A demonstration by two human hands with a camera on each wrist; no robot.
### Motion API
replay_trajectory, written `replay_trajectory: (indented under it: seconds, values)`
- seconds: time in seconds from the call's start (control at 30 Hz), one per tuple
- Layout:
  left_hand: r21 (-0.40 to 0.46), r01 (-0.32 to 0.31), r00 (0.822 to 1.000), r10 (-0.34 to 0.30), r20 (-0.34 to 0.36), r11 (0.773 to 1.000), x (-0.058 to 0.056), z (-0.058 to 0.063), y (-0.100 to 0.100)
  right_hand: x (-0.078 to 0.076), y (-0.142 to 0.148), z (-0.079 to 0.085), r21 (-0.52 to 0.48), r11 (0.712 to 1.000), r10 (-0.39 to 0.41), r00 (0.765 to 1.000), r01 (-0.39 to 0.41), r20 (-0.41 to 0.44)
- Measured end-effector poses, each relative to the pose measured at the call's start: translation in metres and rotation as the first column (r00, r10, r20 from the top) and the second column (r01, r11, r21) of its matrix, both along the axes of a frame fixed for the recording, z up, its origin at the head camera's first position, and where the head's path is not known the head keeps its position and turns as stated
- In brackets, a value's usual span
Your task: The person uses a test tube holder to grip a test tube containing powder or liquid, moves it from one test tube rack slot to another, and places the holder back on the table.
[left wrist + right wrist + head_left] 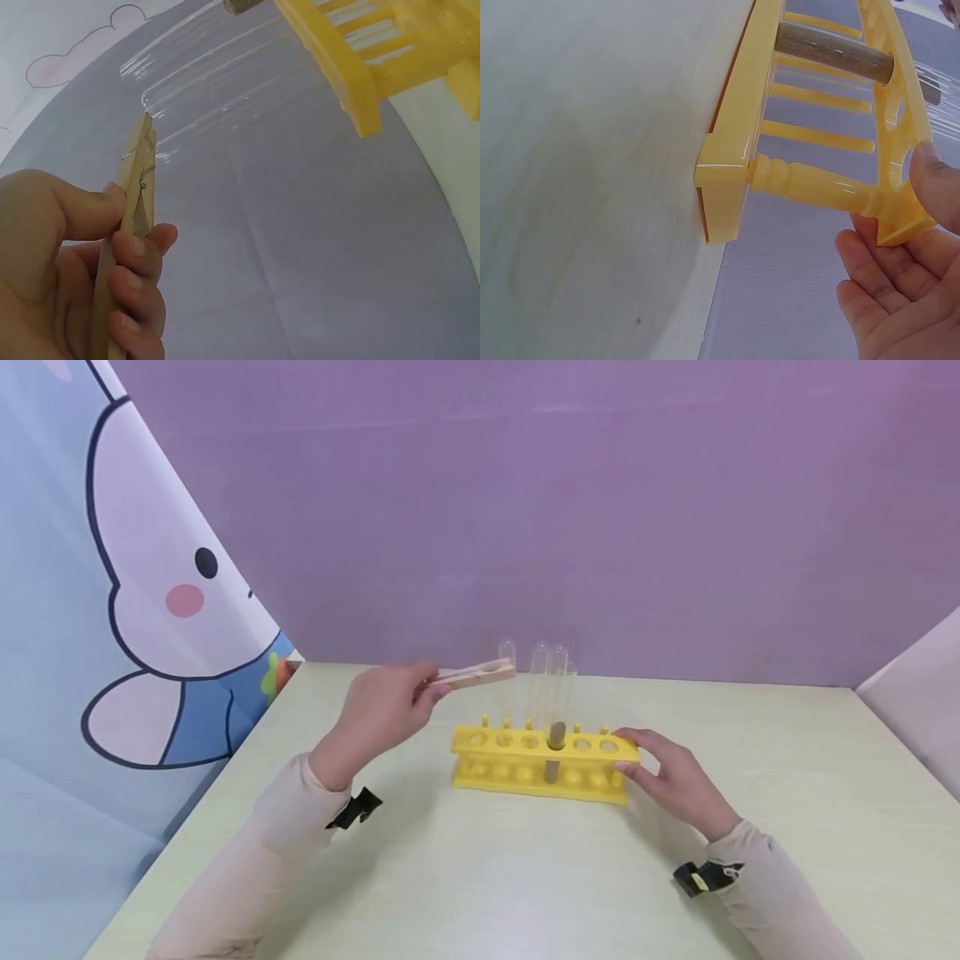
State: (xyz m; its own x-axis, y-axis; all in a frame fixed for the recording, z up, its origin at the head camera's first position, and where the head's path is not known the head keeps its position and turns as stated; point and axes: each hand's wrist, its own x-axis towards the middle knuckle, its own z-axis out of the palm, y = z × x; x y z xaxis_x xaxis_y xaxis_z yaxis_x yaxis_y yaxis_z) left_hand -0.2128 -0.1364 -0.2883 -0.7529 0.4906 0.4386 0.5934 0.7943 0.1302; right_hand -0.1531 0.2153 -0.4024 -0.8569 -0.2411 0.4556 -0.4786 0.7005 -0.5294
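My left hand holds a wooden test tube clamp, thumb on one side and fingers curled round the handle. The clamp's tip overlaps the upper end of the leftmost clear test tube in the head view. Two more clear tubes stand upside down, rounded ends up, along the back of a yellow test tube rack. Another tube, holding a brown-grey content, sits in one of the rack's holes. My right hand grips the rack's right end, thumb against its upper plate.
The rack stands on a pale table. Behind rises a purple backdrop, and a blue cloth with a cartoon figure hangs on the left. Black wrist cameras sit on both sleeves.
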Motion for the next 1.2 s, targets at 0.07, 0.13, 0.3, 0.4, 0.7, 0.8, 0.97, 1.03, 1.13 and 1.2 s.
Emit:
replay_trajectory:
  seconds: [0.07, 0.13, 0.3, 0.4, 0.7, 0.8, 0.97, 1.03, 1.13, 1.2]
  values:
    - [0.004, -0.008, 1.000, 0.008, 0.014, 1.000, -0.001, -0.002, -0.003, 0.000, 0.000, 0.000, 0.000, 1.000, 0.002, 1.000, -0.002, -0.004]
    - [0.007, -0.016, 0.999, 0.016, 0.032, 1.000, -0.002, -0.003, -0.006, 0.000, 0.000, 0.000, 0.001, 1.000, 0.003, 1.000, -0.003, -0.008]
    - [-0.003, -0.035, 0.995, 0.035, 0.089, 0.999, -0.004, -0.006, -0.012, 0.001, 0.001, 0.000, 0.000, 1.000, 0.003, 1.000, -0.003, -0.021]
    - [-0.019, -0.048, 0.992, 0.049, 0.113, 0.999, -0.006, -0.008, -0.015, 0.001, 0.001, 0.000, 0.000, 1.000, 0.003, 1.000, -0.003, -0.029]
    - [-0.033, -0.041, 0.986, 0.046, 0.161, 0.999, -0.009, -0.017, -0.023, 0.000, 0.001, -0.001, 0.009, 1.000, -0.001, 1.000, 0.001, -0.027]
    - [-0.024, -0.027, 0.985, 0.031, 0.167, 0.999, -0.011, -0.023, -0.027, 0.000, 0.000, -0.001, 0.007, 1.000, 0.002, 1.000, -0.002, -0.015]
    - [-0.019, -0.032, 0.983, 0.035, 0.178, 0.999, -0.015, -0.032, -0.032, 0.000, 0.000, 0.000, 0.005, 1.000, 0.004, 1.000, -0.004, -0.003]
    - [-0.023, -0.041, 0.980, 0.045, 0.194, 0.999, -0.016, -0.035, -0.033, 0.000, 0.000, 0.000, 0.004, 1.000, 0.002, 1.000, -0.002, -0.003]
    - [-0.035, -0.046, 0.972, 0.053, 0.228, 0.998, -0.019, -0.041, -0.035, 0.000, 0.000, 0.000, 0.004, 1.000, 0.005, 1.000, -0.005, -0.011]
    - [-0.045, -0.046, 0.967, 0.056, 0.248, 0.998, -0.022, -0.045, -0.035, 0.000, 0.000, 0.000, 0.002, 1.000, 0.008, 1.000, -0.008, -0.016]
